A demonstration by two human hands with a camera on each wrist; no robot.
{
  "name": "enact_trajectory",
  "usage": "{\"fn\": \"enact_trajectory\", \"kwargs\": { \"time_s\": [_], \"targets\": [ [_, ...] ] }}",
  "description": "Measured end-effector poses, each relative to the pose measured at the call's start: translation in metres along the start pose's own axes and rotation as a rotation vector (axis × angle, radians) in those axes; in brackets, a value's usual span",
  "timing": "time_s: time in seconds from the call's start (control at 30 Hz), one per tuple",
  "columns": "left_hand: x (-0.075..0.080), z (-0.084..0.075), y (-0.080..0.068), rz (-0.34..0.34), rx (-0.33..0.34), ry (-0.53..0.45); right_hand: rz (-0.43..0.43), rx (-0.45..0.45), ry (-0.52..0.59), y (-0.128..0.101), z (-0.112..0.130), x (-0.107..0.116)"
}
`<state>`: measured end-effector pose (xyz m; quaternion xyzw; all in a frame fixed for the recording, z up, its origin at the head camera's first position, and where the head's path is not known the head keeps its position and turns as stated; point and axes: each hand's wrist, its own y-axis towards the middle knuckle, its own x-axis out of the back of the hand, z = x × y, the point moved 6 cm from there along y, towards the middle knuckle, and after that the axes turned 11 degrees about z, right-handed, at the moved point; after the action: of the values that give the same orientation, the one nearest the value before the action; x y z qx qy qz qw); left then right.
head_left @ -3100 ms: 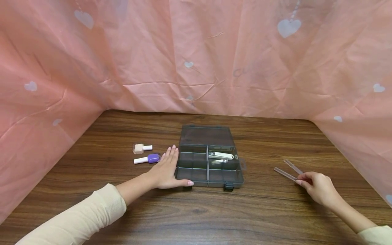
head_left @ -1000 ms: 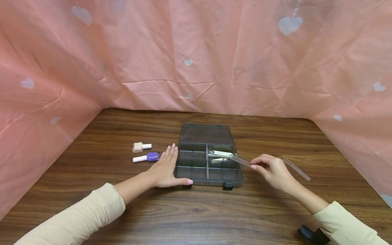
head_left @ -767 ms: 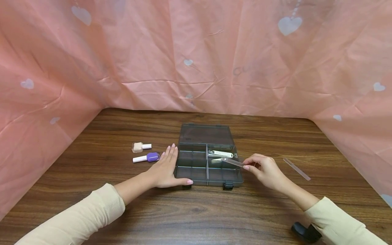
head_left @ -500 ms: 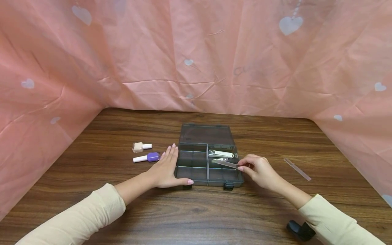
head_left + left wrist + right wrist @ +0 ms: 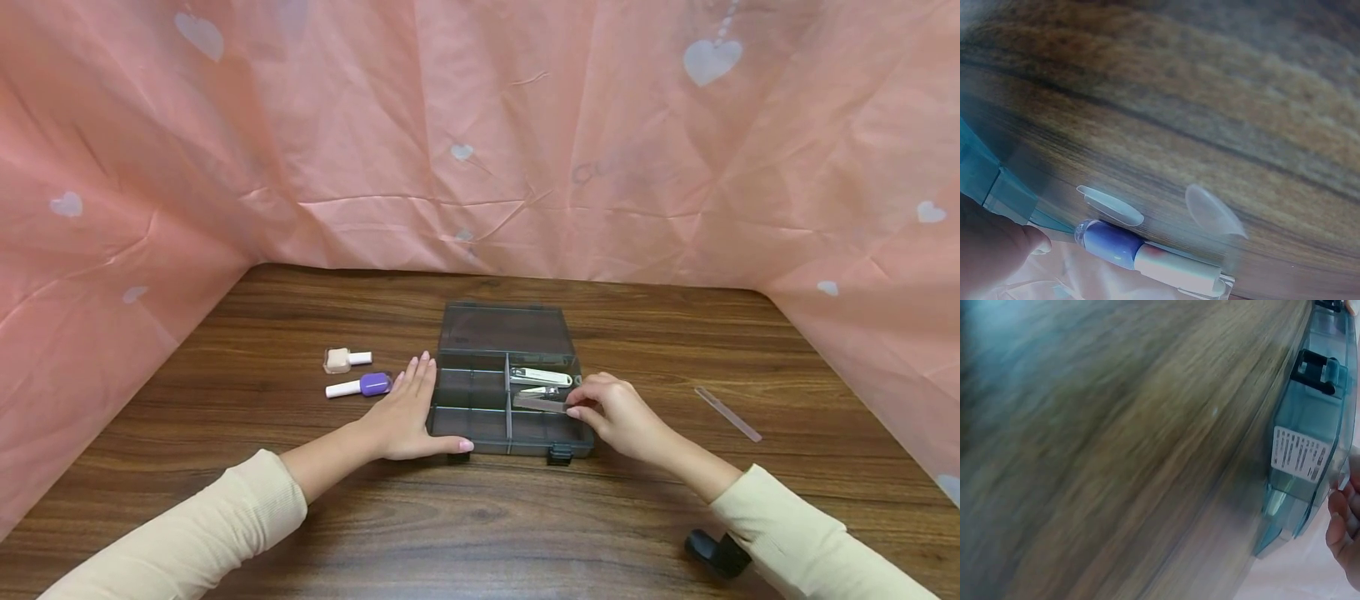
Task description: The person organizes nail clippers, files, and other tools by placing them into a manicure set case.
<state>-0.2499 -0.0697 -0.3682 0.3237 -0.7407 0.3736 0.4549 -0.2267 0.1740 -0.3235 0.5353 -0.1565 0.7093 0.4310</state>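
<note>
A smoky clear divided box point(image 5: 472, 427) lies with its lid folded back. My left hand point(image 5: 405, 421) rests along its left side, fingers straight and thumb at the front edge. Between thumb and fingers, my right hand point(image 5: 618, 417) pinches the end of a narrow translucent strip point(image 5: 536, 404), held over the right half of the box. Behind the strip, a white nail clipper point(image 5: 543, 378) and a smaller metal clipper point(image 5: 537, 392) lie in the right compartment. In the right wrist view, the fingertips point(image 5: 1337, 531) are right at the box's rim, and the strip is mostly hidden.
Left of the box lie a cream nail polish bottle point(image 5: 340, 361) and a purple one point(image 5: 374, 384), both white-capped. A second translucent strip point(image 5: 727, 414) lies on the wooden table point(image 5: 480, 525) at the right. Pink cloth point(image 5: 480, 125) hangs around the back and sides.
My right hand has picked up one of the two strips at the right and carried it left over the box, lowering it in front of the clippers. My left hand has stayed put.
</note>
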Motion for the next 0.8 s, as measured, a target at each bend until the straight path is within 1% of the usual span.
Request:
{"fn": "enact_trajectory", "kwargs": {
  "time_s": [0.27, 0.37, 0.63, 0.73, 0.8],
  "targets": [
    [-0.001, 0.001, 0.001, 0.004, 0.000, 0.000, 0.088, -0.071, -0.169, 0.004, 0.004, -0.010],
    [-0.001, 0.001, 0.001, 0.009, 0.000, -0.002, 0.114, -0.077, -0.211, 0.004, 0.004, -0.013],
    [-0.001, 0.001, 0.000, 0.003, 0.001, -0.009, 0.116, -0.089, -0.255, 0.005, 0.005, -0.016],
    [-0.001, 0.002, 0.001, -0.002, -0.004, -0.008, 0.095, -0.069, -0.282, 0.003, 0.006, -0.015],
    [-0.001, 0.002, 0.001, -0.005, -0.009, -0.009, 0.066, -0.040, -0.294, 0.001, 0.008, -0.013]
  ]
}}
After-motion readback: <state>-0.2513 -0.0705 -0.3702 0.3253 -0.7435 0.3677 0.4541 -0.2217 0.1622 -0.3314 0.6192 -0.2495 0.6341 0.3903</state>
